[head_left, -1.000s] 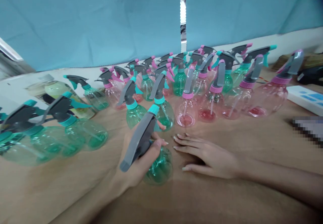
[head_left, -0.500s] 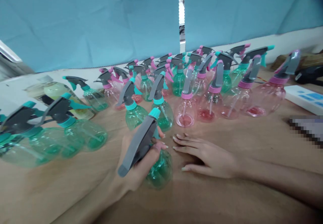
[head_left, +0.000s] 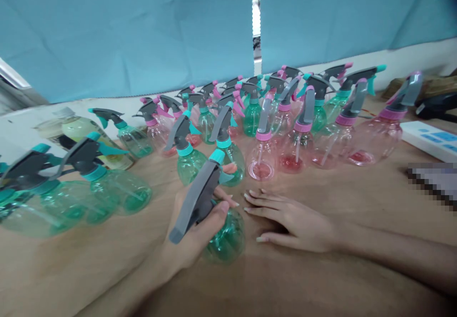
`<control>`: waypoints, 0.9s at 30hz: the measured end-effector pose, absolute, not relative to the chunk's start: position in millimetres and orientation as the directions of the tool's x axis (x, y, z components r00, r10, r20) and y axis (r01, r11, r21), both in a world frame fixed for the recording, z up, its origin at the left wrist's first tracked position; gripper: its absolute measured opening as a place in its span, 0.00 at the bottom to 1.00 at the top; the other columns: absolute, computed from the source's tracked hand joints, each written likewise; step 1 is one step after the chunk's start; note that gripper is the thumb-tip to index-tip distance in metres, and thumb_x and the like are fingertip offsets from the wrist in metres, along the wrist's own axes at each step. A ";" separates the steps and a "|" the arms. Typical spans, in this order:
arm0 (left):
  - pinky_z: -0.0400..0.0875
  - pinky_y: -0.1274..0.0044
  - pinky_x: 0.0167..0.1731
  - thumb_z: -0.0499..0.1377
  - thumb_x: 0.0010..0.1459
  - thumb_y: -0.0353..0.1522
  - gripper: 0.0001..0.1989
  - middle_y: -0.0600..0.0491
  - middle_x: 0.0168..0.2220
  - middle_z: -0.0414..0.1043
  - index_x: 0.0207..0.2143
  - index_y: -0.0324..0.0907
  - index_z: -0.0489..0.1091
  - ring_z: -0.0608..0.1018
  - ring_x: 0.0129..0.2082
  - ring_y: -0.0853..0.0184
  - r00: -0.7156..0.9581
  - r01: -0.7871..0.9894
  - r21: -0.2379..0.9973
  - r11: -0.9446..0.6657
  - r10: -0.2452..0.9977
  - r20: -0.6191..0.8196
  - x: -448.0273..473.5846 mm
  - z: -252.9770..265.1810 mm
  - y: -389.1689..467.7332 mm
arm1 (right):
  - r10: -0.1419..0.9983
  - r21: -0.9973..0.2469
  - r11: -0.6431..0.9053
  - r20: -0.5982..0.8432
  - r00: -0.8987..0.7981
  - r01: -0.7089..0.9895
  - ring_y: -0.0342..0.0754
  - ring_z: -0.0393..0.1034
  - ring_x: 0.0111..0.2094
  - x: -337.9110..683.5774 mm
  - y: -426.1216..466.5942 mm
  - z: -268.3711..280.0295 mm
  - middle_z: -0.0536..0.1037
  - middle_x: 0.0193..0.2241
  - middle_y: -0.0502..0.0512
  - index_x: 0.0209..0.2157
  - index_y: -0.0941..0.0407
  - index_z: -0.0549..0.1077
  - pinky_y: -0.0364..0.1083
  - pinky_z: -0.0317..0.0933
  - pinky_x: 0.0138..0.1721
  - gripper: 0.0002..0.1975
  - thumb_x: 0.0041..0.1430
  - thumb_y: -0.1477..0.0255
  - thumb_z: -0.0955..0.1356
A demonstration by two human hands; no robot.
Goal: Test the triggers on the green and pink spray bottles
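Note:
My left hand (head_left: pixel 193 241) is wrapped around the neck of a green spray bottle (head_left: pixel 226 238) with a grey sprayer head and teal nozzle. The sprayer tilts, its nozzle pointing away from me and its back end toward me; the collar is hidden by my fingers. My right hand (head_left: pixel 293 219) lies palm down on the brown table (head_left: pixel 303 283), fingers stretched out, just right of that bottle and holding nothing. Straight ahead of both hands stand another green spray bottle (head_left: pixel 233 162) and a pink spray bottle (head_left: pixel 262 162).
Several green spray bottles (head_left: pixel 121 191) stand at the left, near a pale labelled bottle (head_left: pixel 80 129). More pink and green sprayers crowd the back by a blue sheet (head_left: pixel 143 31). At the right are a white box with blue marks (head_left: pixel 433 138) and a pixelated flat object (head_left: pixel 437 181).
The sprayer head in my left hand has tipped slightly, its back end rising a little, and the fingers around it have shifted. My right hand has stayed in place.

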State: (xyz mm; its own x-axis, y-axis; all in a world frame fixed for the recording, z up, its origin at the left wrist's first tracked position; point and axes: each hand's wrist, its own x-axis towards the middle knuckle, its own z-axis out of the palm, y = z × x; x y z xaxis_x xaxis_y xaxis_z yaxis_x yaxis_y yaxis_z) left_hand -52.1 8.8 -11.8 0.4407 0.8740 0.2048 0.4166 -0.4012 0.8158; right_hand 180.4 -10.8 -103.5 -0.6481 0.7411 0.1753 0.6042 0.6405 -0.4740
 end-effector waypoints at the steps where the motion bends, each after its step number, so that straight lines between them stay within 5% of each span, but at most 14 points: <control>1: 0.68 0.64 0.53 0.55 0.57 0.37 0.08 0.54 0.35 0.81 0.34 0.49 0.73 0.80 0.46 0.56 0.440 0.416 0.811 -0.412 0.872 0.217 -52.3 -11.9 8.8 | 0.742 -0.479 0.640 0.180 -0.646 0.601 0.53 0.47 0.67 180.5 -10.9 -103.6 0.55 0.66 0.57 0.63 0.58 0.61 0.55 0.43 0.66 0.32 0.64 0.54 0.63; 11: 0.69 0.62 0.53 0.54 0.58 0.36 0.10 0.51 0.42 0.81 0.40 0.46 0.71 0.81 0.46 0.56 0.451 0.386 0.829 -0.405 0.867 0.213 -52.1 -13.6 9.2 | 0.745 -0.503 0.635 0.198 -0.637 0.587 0.54 0.48 0.66 181.4 -11.4 -103.0 0.56 0.65 0.58 0.63 0.57 0.62 0.56 0.44 0.66 0.31 0.64 0.55 0.64; 16: 0.69 0.62 0.53 0.55 0.58 0.35 0.06 0.53 0.36 0.82 0.36 0.46 0.71 0.80 0.47 0.55 0.455 0.335 0.847 -0.412 0.858 0.237 -50.6 -11.6 9.7 | 0.743 -0.490 0.636 0.179 -0.645 0.597 0.54 0.47 0.67 180.9 -11.2 -101.0 0.55 0.66 0.58 0.63 0.58 0.62 0.56 0.43 0.66 0.32 0.64 0.55 0.64; 21: 0.70 0.62 0.50 0.54 0.58 0.36 0.08 0.50 0.44 0.80 0.37 0.45 0.71 0.81 0.45 0.56 0.453 0.361 0.837 -0.411 0.862 0.227 -52.0 -12.5 9.6 | 0.742 -0.491 0.636 0.178 -0.646 0.595 0.54 0.47 0.67 180.6 -11.3 -101.9 0.55 0.66 0.58 0.63 0.58 0.61 0.56 0.43 0.66 0.32 0.64 0.55 0.64; 27: 0.68 0.62 0.53 0.55 0.58 0.37 0.08 0.51 0.41 0.80 0.34 0.46 0.71 0.80 0.45 0.56 0.442 0.370 0.842 -0.394 0.871 0.213 -50.6 -12.7 9.1 | 0.742 -0.492 0.638 0.187 -0.644 0.592 0.53 0.47 0.67 180.9 -11.2 -103.3 0.55 0.66 0.57 0.63 0.57 0.61 0.56 0.43 0.66 0.32 0.64 0.55 0.64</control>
